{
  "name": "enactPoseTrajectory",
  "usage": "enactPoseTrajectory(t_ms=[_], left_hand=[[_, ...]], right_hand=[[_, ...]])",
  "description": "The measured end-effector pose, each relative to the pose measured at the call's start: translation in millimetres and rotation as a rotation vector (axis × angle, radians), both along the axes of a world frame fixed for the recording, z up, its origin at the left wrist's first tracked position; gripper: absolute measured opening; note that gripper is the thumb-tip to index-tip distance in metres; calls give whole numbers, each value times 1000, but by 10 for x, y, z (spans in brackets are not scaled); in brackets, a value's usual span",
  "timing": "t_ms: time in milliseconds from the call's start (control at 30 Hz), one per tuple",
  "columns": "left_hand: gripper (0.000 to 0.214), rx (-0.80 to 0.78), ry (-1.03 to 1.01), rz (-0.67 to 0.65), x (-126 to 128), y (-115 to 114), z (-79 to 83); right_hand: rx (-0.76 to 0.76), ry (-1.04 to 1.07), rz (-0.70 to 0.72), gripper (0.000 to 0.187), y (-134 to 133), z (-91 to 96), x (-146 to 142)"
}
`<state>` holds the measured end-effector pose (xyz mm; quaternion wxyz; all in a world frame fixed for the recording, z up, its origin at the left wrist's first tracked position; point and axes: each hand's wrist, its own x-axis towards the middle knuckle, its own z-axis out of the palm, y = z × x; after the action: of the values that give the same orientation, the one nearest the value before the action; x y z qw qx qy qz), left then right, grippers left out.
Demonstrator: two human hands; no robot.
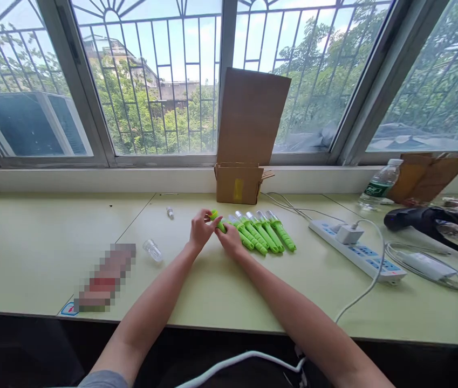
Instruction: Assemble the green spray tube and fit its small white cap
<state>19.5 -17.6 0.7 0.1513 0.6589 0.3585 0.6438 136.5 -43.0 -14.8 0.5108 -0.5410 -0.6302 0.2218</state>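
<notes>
My left hand (200, 229) and my right hand (231, 240) meet in the middle of the pale green table (50, 253). Together they grip one green stick-shaped part (217, 221); the left fingers pinch its top end, the right hand wraps its lower body. Right beside them lies a row of several similar green parts with clear caps (263, 231), side by side. A loose clear cap (152, 250) lies to the left of my left wrist. A smaller clear piece (170, 212) sits farther back.
A small open cardboard box (240, 180) stands against the window sill behind the row. A white power strip (356, 252) with a plugged charger and cables lies to the right, with a water bottle (379, 186) and a dark device (418, 220) beyond. A blurred-out patch (105, 277) is at the left front.
</notes>
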Motion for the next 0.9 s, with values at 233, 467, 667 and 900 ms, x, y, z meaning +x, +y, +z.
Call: enactPoseTrajectory(t_ms=[233, 467, 667, 900], left_hand=[[39, 18, -10, 0, 9, 9, 5], [40, -6, -24, -26, 12, 30, 4], [41, -30, -54, -84, 11, 49, 5], [40, -79, -121, -130, 31, 35, 4]], right_hand=[[-98, 166, 134, 34, 3, -18, 11], [-197, 370, 221, 36, -86, 56, -11], [-258, 407, 257, 33, -89, 76, 28], [-266, 384, 332, 29, -81, 65, 69]])
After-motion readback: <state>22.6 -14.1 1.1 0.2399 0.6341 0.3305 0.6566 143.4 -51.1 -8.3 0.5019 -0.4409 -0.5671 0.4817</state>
